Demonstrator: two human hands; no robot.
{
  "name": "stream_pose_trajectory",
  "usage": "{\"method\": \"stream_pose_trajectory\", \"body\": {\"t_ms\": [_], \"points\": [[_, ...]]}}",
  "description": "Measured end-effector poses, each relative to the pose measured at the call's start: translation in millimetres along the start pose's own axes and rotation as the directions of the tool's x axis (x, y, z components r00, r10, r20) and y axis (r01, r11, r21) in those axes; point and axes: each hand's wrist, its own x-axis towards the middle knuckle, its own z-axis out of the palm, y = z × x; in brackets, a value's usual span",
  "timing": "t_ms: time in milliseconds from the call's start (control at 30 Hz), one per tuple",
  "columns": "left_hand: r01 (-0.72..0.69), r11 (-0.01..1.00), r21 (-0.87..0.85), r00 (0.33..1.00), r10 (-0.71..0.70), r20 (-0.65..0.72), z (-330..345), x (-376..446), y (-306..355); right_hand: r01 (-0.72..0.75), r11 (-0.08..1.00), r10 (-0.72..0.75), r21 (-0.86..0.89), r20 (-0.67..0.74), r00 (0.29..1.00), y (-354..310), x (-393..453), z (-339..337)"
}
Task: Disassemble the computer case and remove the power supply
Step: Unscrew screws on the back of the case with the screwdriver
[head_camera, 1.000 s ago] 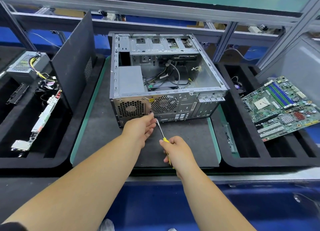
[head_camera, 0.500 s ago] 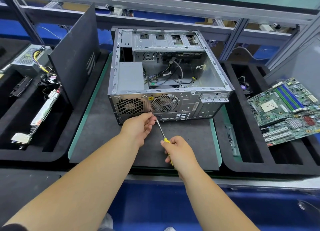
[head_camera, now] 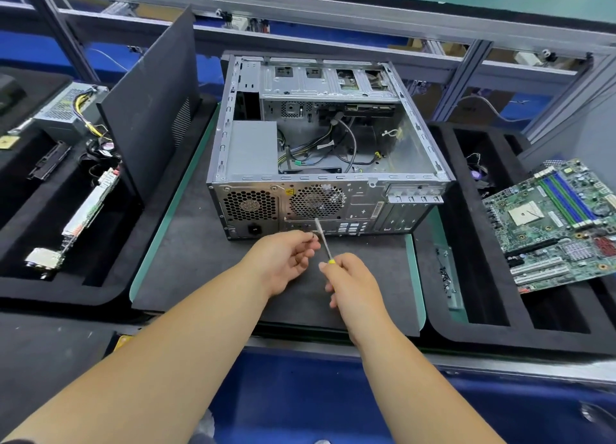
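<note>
Right hand (head_camera: 353, 278) gripping screwdriver (head_camera: 322, 236) (left hand (head_camera: 283, 260) beside) at computer case (head_camera: 320, 176).

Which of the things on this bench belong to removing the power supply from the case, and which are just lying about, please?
Part of the job:
computer case
power supply inside it
screwdriver, held by the right hand
left hand, near the shaft

Lying about:
motherboard in the right tray
side panel, standing upright
spare power supply in the left tray
</note>
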Motion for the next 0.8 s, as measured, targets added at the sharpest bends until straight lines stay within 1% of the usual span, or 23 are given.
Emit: {"method": "stream_pose_trajectory", "body": {"t_ms": [100, 233, 367, 467, 533, 600, 733, 800], "points": [[-0.053, 0.987, 0.153, 0.996, 0.041, 0.080, 7, -6, -6, 0.102, 0.994, -0.101, 0.023, -0.038, 0.994, -2, 2, -8], [-0.116, 0.946, 0.303, 0.981, 0.062, 0.182, 23, -15, -13, 0.163, 0.982, -0.153, 0.100, -0.100, 0.983, -4, 5, -24], [-0.102, 0.943, 0.317, 0.974, 0.031, 0.222, 43, -16, -24, 0.155, 0.983, -0.143, 0.098, -0.121, 0.982, -2, 5, -48], [-0.089, 0.947, 0.309, 0.969, 0.010, 0.246, 59, -14, -34, 0.176, 0.980, -0.162, 0.094, -0.147, 0.976, 4, 4, -70], [-0.094, 0.941, 0.326, 0.969, 0.011, 0.246, 72, -12, -42, 0.164, 0.984, -0.148, 0.075, -0.186, 0.971, 8, 4, -87], [-0.101, 0.926, 0.363, 0.976, 0.022, 0.216, 85, -10, -49, 0.132, 0.990, -0.115, 0.047, -0.265, 0.957, 15, 7, -109], [-0.121, 0.895, 0.429, 0.984, 0.049, 0.173, 103, -8, -57, 0.073, 0.997, -0.060, 0.011, -0.464, 0.884, 28, 16, -162], [-0.135, 0.894, 0.428, 0.984, 0.071, 0.162, 107, -9, -59, 0.046, 0.999, -0.049, -0.019, -0.503, 0.863, 34, 23, -183]]}}
